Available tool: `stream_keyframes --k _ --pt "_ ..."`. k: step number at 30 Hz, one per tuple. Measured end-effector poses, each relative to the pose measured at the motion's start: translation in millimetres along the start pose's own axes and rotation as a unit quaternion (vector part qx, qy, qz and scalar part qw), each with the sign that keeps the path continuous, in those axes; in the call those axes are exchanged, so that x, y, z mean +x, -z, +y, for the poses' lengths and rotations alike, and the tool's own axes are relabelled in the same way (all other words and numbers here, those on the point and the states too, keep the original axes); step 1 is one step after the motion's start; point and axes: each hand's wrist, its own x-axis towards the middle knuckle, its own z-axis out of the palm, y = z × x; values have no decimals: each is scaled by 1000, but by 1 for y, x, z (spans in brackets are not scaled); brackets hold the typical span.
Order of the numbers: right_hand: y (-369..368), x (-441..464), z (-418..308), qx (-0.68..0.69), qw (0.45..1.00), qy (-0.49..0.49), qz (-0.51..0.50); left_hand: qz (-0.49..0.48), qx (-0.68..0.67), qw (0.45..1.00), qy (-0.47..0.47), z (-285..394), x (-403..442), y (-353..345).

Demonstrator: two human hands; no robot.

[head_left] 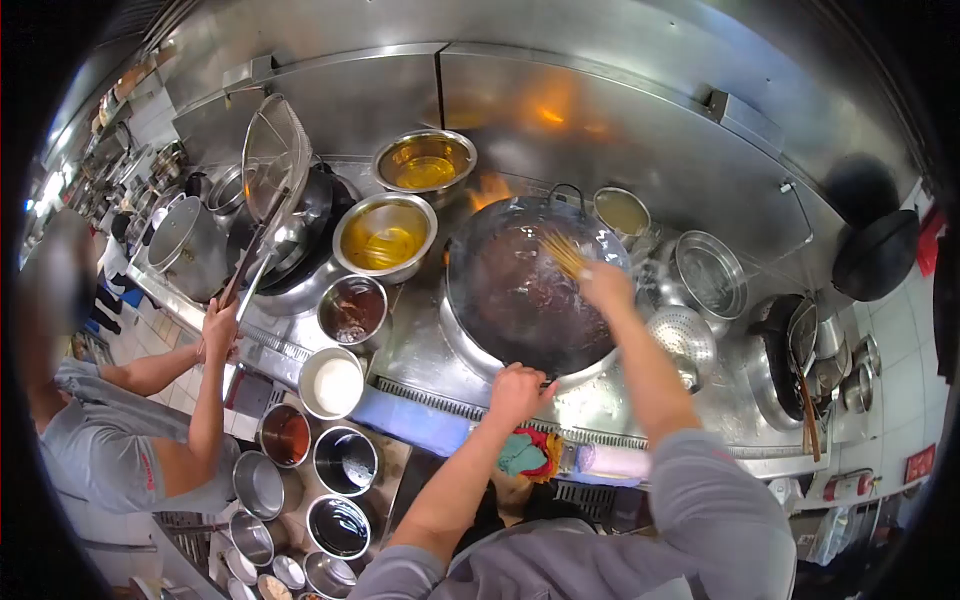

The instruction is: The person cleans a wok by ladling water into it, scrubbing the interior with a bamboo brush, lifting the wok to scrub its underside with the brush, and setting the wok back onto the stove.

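A large dark wok (480, 310) sits on the stove, with brownish liquid in it and flames at its back left rim. My right hand (607, 288) is closed round a bamboo brush (565, 254), whose bristles are over the liquid in the wok's right half. At the wok's near edge, my left hand (519, 393) is closed on the rim or a small handle there; the fingers partly cover it. Just below that hand lie a green cloth (521, 455) and a red and yellow cloth (548, 452).
On the left a co-worker (120, 440) holds a wire strainer (275, 150) and a ladle over another wok. Bowls of yellow oil (385, 236) stand left of my wok. A perforated ladle (682, 336) lies right. Several pots (262, 484) fill the lower left.
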Motion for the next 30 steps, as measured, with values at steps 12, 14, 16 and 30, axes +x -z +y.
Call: stream_keyframes --k 12,14,16,30 --pt "12 -49 96 -225 953 200 -17 -26 7 1000 -8 -4 2 0" --pt "3 -5 61 -154 978 133 47 -21 -8 1000 -1 -6 -2 3" --pt "-12 -4 -9 -8 998 22 53 -18 -19 1000 -2 -7 0 1" --pt "10 -15 56 -159 976 140 44 0 -9 999 -31 -16 -3 -7"
